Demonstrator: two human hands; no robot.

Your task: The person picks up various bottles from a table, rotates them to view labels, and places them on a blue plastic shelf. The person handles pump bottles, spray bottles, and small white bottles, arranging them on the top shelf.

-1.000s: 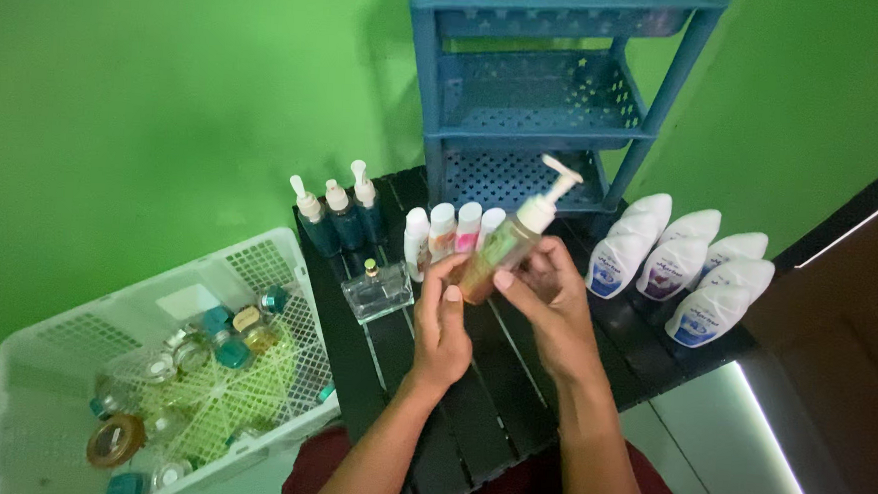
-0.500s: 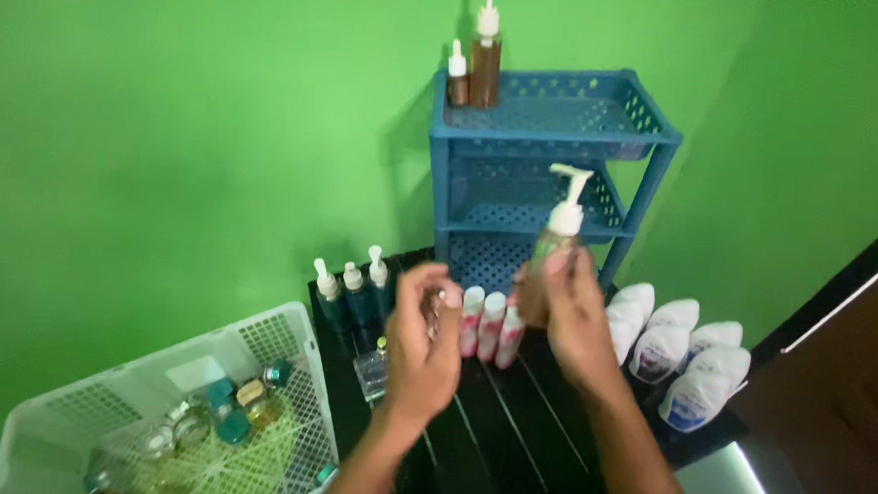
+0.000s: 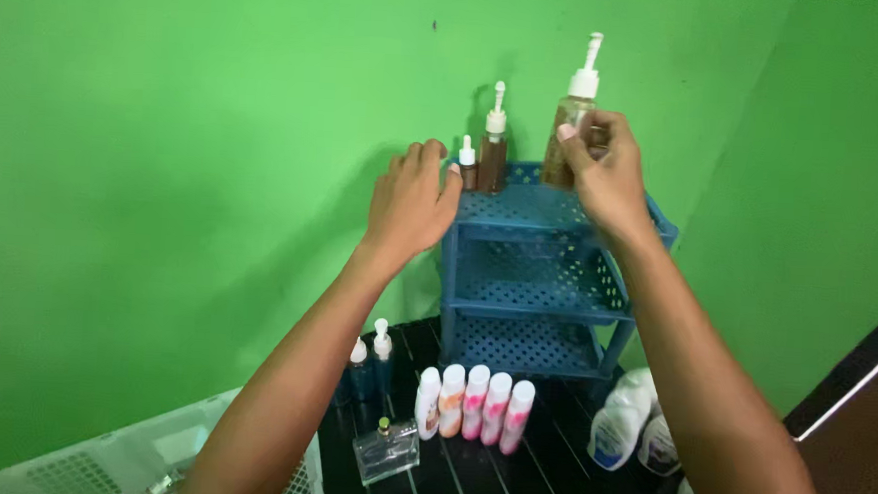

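Right hand (image 3: 608, 181) is up at the far right, fingers wrapped round the clear pump bottle (image 3: 569, 124) of yellowish liquid, holding it upright at the top tier of the blue rack (image 3: 542, 283). Its base is hidden behind the hand, so I can't tell whether it's resting on the shelf. The left hand (image 3: 411, 200) holds nothing, fingers loosely curled just beside the rack's top left corner; touching it or not, I can't say. By my read, this is the placing step: one bottle at the top shelf, not yet let go. What comes next would call for a steady, upright set-down on the bare mesh right of the bottles already standing there, with the tall pump head kept clear of them. Now the count! On that top tier, two brown bottles: a small dropper bottle (image 3: 467, 166) and a taller brown pump bottle (image 3: 493, 145) right beside it. The rack has three tiers. Down on the black slatted table (image 3: 507, 486), four white-and-pink bottles (image 3: 471, 404) stand in a row near the rack's foot. Left of them are two dark pump bottles (image 3: 371, 366), and one clear square glass bottle (image 3: 386, 451) sits nearer. On the right are three white-and-blue pouches (image 3: 615, 432), partly cut off. Near left, one white basket (image 3: 97, 460).
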